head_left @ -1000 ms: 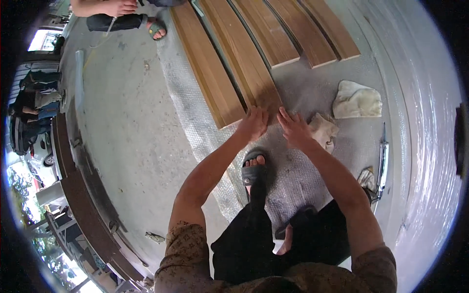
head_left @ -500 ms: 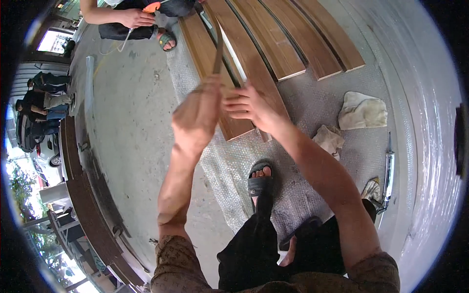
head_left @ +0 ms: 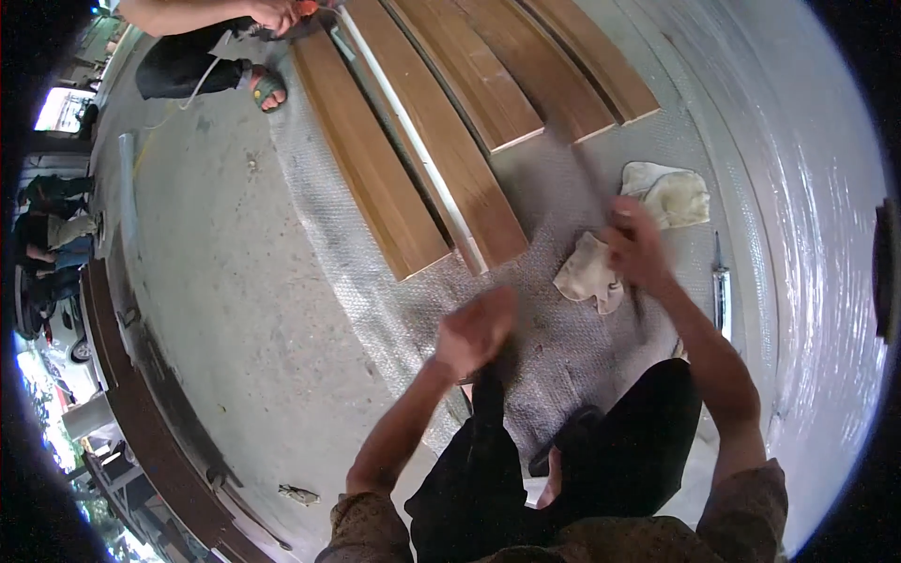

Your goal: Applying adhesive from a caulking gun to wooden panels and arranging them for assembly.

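My right hand (head_left: 638, 246) is closed around a long, thin brown strip (head_left: 587, 171), blurred by motion and slanting from near the board ends toward my right knee. It hangs beside a crumpled cream cloth (head_left: 589, 272). Over the bubble wrap (head_left: 328, 216), my left hand (head_left: 477, 330) is apart from the strip, just below the nearest board ends. It looks curled, but blur hides its fingers. Several brown wood-grain boards (head_left: 375, 169) lie side by side ahead of me. A white strip (head_left: 427, 161) runs along a gap between two of them.
At the far left a co-worker's hand (head_left: 277, 14) grips an orange-ended tool with a thin hose; a sandalled foot (head_left: 268, 91) stands beside the boards. A second cream cloth (head_left: 671, 195) and a silver caulking gun (head_left: 721, 300) lie to the right, near clear plastic sheeting (head_left: 807, 253).
The brown strip was upright in my left hand with my right hand against it; now my right hand carries it to the right. My left hand has come off it and dropped nearer me.
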{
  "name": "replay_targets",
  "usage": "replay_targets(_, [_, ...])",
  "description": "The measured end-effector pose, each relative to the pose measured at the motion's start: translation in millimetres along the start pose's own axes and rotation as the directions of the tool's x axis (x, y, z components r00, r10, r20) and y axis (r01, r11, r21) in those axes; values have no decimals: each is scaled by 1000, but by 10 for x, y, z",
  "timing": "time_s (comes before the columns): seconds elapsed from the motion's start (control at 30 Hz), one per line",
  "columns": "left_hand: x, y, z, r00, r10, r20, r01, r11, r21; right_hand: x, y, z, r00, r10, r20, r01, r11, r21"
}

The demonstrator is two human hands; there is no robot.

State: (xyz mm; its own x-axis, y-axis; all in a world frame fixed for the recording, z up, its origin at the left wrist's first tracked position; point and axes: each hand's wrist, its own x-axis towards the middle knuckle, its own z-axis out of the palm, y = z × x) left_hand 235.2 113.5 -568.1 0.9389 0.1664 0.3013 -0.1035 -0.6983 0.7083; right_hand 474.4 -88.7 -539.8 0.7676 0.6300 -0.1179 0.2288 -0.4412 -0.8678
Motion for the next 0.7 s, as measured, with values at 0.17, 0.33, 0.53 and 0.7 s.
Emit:
replay_targets(0.17, [1257, -670, 146, 847, -452, 280, 409, 890, 201, -1182, 1032, -1106, 929, 247, -277, -311, 925, -219])
replay_targets(0.33, [2506, -903, 846, 857, -406, 318, 209, 837, 506, -2861, 2376, -978, 834, 115, -540, -375, 836, -401])
replay_targets(0.53, [2619, -1888, 600, 911, -249, 327, -37, 743, 668, -2099, 1776, 157, 698, 664, -268, -714, 613, -340])
replay_targets(0.7, [2956, -1463, 948, 790, -300, 535, -36, 848, 528, -2737, 2760, -63, 508, 800, -319, -696, 599, 396])
